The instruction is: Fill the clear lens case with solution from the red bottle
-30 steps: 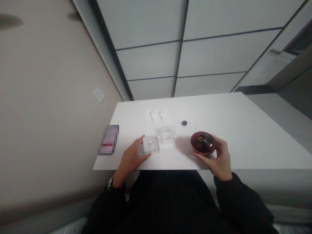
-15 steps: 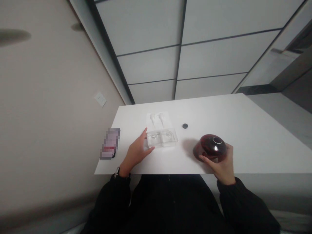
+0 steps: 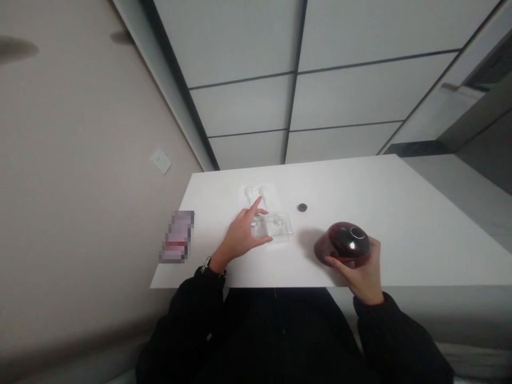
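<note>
Well, I've a white table (image 3: 412,229) between a beige wall (image 3: 80,160) and pale panelled doors (image 3: 248,106). A pixelated item (image 3: 176,237) lies left; a dark disc (image 3: 303,207) sits beyond. My left hand (image 3: 241,234), fingers spread, partly hides the clear boxes (image 3: 279,229) mid-table; I can't tell whether it grips. My right hand (image 3: 367,272) clasps a dark-red container (image 3: 346,242) near the front edge.

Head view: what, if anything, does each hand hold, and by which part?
The right hand holds the dark red object by its near and right sides. The left hand spans the left clear box; whether it grips it cannot be told.
</note>
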A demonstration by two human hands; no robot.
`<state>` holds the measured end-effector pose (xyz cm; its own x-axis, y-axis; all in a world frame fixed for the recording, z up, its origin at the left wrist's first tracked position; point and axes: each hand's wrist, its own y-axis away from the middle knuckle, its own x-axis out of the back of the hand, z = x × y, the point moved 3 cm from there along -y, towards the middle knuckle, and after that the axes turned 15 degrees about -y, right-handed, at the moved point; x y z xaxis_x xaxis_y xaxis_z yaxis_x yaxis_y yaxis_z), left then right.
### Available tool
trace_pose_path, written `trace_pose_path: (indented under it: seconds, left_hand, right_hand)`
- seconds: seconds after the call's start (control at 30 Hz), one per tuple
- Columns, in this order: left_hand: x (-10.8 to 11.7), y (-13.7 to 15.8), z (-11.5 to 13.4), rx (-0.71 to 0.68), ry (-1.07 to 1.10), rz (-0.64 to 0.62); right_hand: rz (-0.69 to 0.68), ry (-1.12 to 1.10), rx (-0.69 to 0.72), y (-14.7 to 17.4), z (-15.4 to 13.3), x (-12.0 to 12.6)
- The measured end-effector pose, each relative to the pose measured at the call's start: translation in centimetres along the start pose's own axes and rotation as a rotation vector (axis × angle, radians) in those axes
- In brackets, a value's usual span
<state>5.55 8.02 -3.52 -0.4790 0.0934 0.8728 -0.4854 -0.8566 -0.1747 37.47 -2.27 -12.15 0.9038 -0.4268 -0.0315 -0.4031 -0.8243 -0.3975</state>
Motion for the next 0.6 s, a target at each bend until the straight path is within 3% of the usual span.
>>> trace_pose_path:
  seconds: [0.17, 0.4, 0.6]
  left_hand:
    - [-0.2, 1.3, 1.7, -0.010, 0.024, -0.017]
    - [-1.1, 4.0, 3.2, 0.030, 0.072, -0.002]
    - [-1.2, 4.3, 3.5, 0.041, 0.091, -0.017]
  right_hand:
    - [-0.031, 0.103, 0.147, -0.1, -1.4, -0.3]
    - [-0.338, 0.278, 0.416, -2.8, -6.7, -1.7]
    - [-0.554, 0.452, 0.669, -4.9, -8.6, -2.7]
